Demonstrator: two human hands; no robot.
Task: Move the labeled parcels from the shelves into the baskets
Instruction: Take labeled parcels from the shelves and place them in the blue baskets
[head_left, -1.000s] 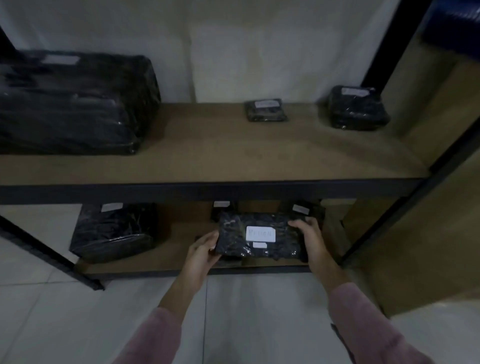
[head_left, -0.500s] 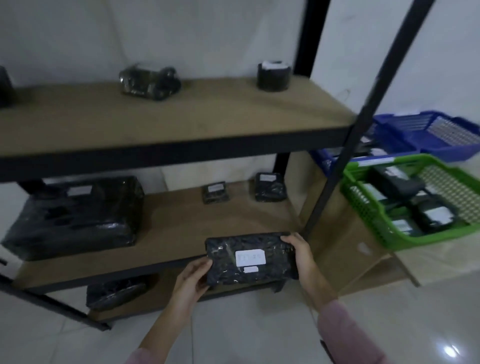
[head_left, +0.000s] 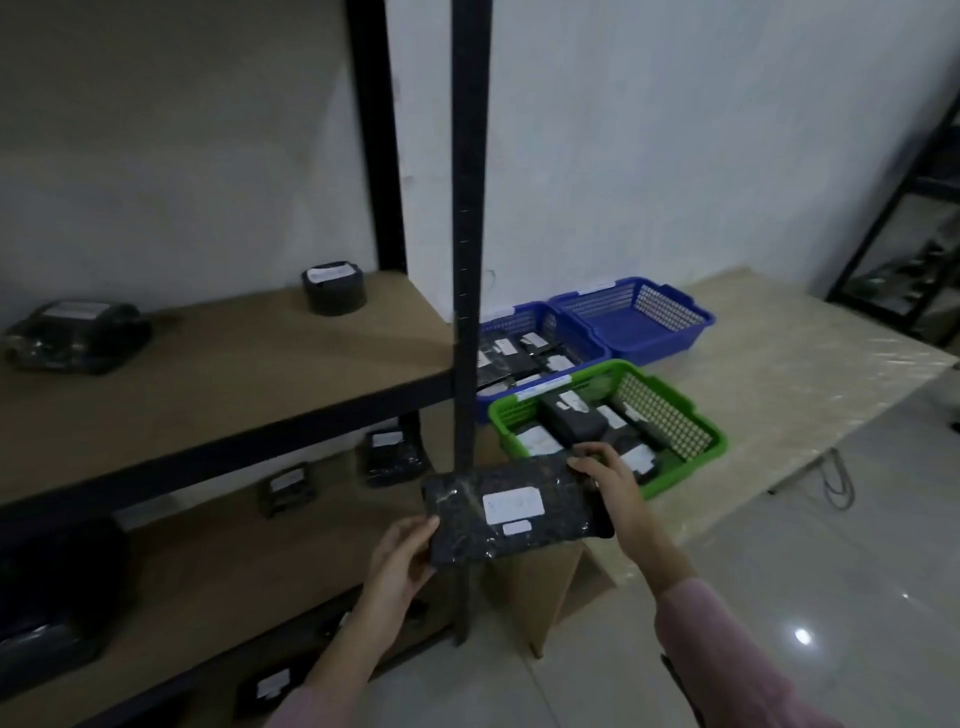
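A flat black wrapped parcel (head_left: 514, 512) with a white label is held level in front of the shelf's black post (head_left: 466, 260). My left hand (head_left: 402, 558) grips its left end and my right hand (head_left: 608, 480) grips its right end. Just beyond my right hand sits a green basket (head_left: 670, 415) with several labeled parcels in it. Behind it are a blue basket (head_left: 498, 325) holding parcels and a second blue basket (head_left: 634, 322) with nothing visible inside. More labeled parcels lie on the shelves: a round one (head_left: 333, 287), a dark one (head_left: 78, 335) and small ones (head_left: 390, 454) lower down.
The baskets rest on a low pale wooden table (head_left: 779, 374) to the right of the shelf unit. A cardboard support (head_left: 540, 587) stands under the table's near corner. A large black parcel (head_left: 57, 587) fills the left of the middle shelf. Another dark rack (head_left: 904, 249) stands far right on the tiled floor.
The parcel has come up from the bottom shelf and moved right, toward the green basket. My view has swung right, bringing the baskets and table into sight.
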